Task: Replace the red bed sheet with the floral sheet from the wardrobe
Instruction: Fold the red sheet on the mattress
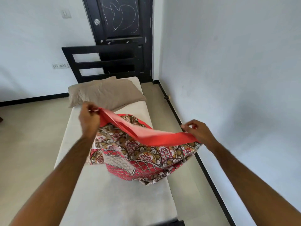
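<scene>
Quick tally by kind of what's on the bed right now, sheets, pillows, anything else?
Sheets: 1, the patterned sheet, red border held by the left hand and right hand
Pillows: 1, the tan pillow
Other: 0
Total: 2, on the bare mattress

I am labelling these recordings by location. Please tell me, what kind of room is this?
Most likely a small bedroom. A narrow bed with a bare mattress and a beige pillow stands against a black headboard, near a black door. Both hands hold a patterned sheet above the mattress.

bright even daylight | soft wall shadows | wide-angle edge bending | slight motion blur
</scene>
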Demonstrator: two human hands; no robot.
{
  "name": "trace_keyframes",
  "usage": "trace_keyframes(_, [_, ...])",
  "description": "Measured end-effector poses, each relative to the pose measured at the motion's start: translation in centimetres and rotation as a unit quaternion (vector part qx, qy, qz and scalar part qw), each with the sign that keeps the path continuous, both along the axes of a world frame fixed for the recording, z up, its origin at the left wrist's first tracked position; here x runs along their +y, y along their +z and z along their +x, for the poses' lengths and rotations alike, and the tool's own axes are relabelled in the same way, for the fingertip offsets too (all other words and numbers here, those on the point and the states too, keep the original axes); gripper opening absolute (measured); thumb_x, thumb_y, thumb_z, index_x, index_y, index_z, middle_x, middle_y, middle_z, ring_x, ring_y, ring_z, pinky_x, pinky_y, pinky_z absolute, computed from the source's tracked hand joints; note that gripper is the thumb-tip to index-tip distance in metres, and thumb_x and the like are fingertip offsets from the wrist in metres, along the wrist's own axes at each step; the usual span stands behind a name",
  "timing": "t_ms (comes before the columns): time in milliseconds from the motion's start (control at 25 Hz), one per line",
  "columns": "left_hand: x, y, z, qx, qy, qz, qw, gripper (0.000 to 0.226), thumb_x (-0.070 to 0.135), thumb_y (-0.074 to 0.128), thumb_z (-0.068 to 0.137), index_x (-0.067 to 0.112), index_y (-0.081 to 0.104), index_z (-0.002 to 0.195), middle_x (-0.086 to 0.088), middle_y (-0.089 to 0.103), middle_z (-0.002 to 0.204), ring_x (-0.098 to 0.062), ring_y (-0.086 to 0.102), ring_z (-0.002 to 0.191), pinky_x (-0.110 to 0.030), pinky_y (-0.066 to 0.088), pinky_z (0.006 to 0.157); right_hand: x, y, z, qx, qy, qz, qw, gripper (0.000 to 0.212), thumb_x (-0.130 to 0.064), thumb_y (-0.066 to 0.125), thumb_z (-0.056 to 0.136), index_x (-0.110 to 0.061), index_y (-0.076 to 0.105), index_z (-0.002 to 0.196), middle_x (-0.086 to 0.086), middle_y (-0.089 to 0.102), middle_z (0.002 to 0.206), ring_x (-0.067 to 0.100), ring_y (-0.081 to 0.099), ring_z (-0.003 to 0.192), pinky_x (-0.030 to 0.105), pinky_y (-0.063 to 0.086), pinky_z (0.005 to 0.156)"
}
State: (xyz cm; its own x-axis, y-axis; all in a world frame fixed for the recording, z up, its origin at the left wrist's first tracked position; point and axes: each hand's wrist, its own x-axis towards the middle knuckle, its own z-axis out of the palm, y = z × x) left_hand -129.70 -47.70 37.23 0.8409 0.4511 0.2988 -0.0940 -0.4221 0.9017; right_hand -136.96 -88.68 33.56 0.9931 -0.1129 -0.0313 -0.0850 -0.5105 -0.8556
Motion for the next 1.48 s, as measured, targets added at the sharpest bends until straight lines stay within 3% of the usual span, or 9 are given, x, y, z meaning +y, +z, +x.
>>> trace_keyframes(120, [3.1, -0.9, 0.3, 0.029, 0.025, 0.003, 0.999, 0.051, -0.017, 0.048, 0.079, 0.034, 0.047, 0.082, 0.004, 0.057, 0.083, -0.017, 0.055, 0.082, -0.033, 0.046, 0.077, -3.4, -1.2, -0.9, 0.090, 0.068, 0.010, 0.994, 0.075, -0.064, 0.087, 0.053, -0.020, 0.066, 0.110, -0.005, 0.071, 0.097, 0.006, 0.070, 0.077, 0.012, 0.049, 0.062])
trace_keyframes(360, [1.5, -1.9, -0.8, 0.044, -0.090, 0.069, 0.993, 0.053, -0.022, 0.033, 0.077, 0.026, 0.047, 0.093, -0.001, 0.057, 0.095, -0.020, 0.052, 0.093, -0.016, 0.041, 0.073, -5.0, -4.1, 2.3, 0.168, 0.145, -0.222, 0.950, 0.033, -0.040, 0.082, 0.081, -0.012, 0.073, 0.097, 0.002, 0.072, 0.091, 0.025, 0.069, 0.088, 0.026, 0.047, 0.072])
trace_keyframes(600, [2.5, -1.7, -2.1, 0.077, -0.088, 0.206, 0.972, 0.034, -0.004, 0.049, 0.084, 0.015, 0.059, 0.110, -0.004, 0.047, 0.109, -0.024, 0.052, 0.103, -0.043, 0.046, 0.090, -3.3, -1.7, 2.3, 0.254, 0.127, 0.052, 0.957, 0.037, -0.007, 0.082, 0.078, 0.002, 0.069, 0.111, 0.018, 0.076, 0.102, 0.035, 0.074, 0.092, 0.042, 0.060, 0.086])
trace_keyframes(720, [1.2, -0.4, -2.4, 0.085, -0.092, 0.270, 0.955, 0.032, 0.023, 0.071, 0.086, 0.026, 0.059, 0.116, 0.001, 0.038, 0.117, -0.026, 0.050, 0.117, -0.046, 0.046, 0.095, -1.0, -0.7, 2.9, 0.152, 0.039, 0.282, 0.947, 0.044, 0.007, 0.073, 0.081, -0.003, 0.061, 0.122, 0.021, 0.067, 0.111, 0.032, 0.070, 0.090, 0.032, 0.060, 0.070])
trace_keyframes(840, [-0.2, 1.2, -2.6, 0.081, -0.088, 0.302, 0.946, 0.052, 0.046, 0.082, 0.076, 0.031, 0.055, 0.118, -0.002, 0.036, 0.124, -0.028, 0.049, 0.118, -0.049, 0.049, 0.096, -0.1, -0.3, 4.0, -0.029, -0.125, 0.204, 0.971, 0.040, 0.010, 0.069, 0.080, -0.014, 0.066, 0.111, 0.003, 0.061, 0.103, 0.019, 0.062, 0.088, 0.028, 0.055, 0.068])
trace_keyframes(960, [1.7, 1.9, -2.2, 0.083, -0.080, 0.232, 0.966, 0.066, 0.049, 0.085, 0.071, 0.027, 0.052, 0.124, -0.008, 0.033, 0.132, -0.025, 0.047, 0.117, -0.045, 0.047, 0.102, -2.6, 0.0, 4.1, -0.073, -0.154, 0.148, 0.974, 0.030, -0.009, 0.080, 0.081, -0.016, 0.067, 0.107, -0.002, 0.062, 0.102, 0.019, 0.061, 0.095, 0.031, 0.054, 0.074])
trace_keyframes(1080, [4.2, 1.8, -2.1, 0.110, -0.111, 0.192, 0.969, 0.066, 0.040, 0.086, 0.071, 0.029, 0.049, 0.124, -0.017, 0.032, 0.132, -0.021, 0.043, 0.112, -0.033, 0.043, 0.101, -4.6, 0.3, 3.5, 0.027, 0.017, 0.206, 0.978, 0.056, -0.041, 0.091, 0.068, -0.016, 0.066, 0.110, 0.008, 0.065, 0.110, 0.021, 0.068, 0.094, 0.032, 0.058, 0.074])
trace_keyframes(1320, [8.8, 1.4, -3.5, 0.216, -0.358, 0.003, 0.908, 0.065, 0.001, 0.081, 0.073, 0.042, 0.063, 0.120, -0.004, 0.058, 0.094, -0.018, 0.058, 0.091, -0.019, 0.054, 0.075, -5.5, 1.9, 2.3, 0.282, 0.255, 0.234, 0.895, 0.031, 0.012, 0.070, 0.081, -0.007, 0.061, 0.105, 0.017, 0.065, 0.106, 0.034, 0.067, 0.100, 0.038, 0.061, 0.074])
trace_keyframes(1480, [8.0, -1.0, -3.4, 0.112, -0.161, 0.013, 0.980, 0.056, -0.011, 0.078, 0.071, 0.032, 0.068, 0.105, 0.002, 0.059, 0.088, -0.020, 0.057, 0.088, -0.027, 0.057, 0.077, -1.9, -0.2, 3.5, 0.150, 0.054, 0.265, 0.951, 0.030, 0.008, 0.078, 0.075, -0.014, 0.063, 0.088, 0.009, 0.065, 0.088, 0.031, 0.064, 0.087, 0.033, 0.058, 0.068])
